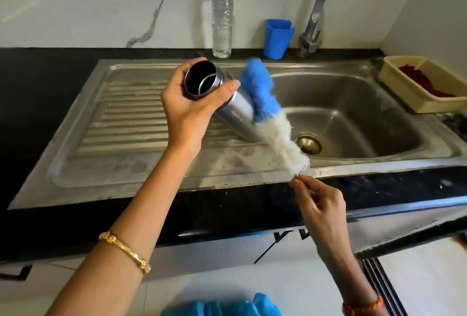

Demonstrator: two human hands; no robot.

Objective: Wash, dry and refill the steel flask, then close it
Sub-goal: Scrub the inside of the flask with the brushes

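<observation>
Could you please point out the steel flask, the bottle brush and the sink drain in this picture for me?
steel flask (233,111): head view, on its bare steel side below the neck.
bottle brush (261,93): head view, on the blue bristles.
sink drain (308,143): head view, on the metal strainer.

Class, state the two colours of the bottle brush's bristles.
The bottle brush is blue at its far end and white nearer the right hand; the head view shows it.
</observation>
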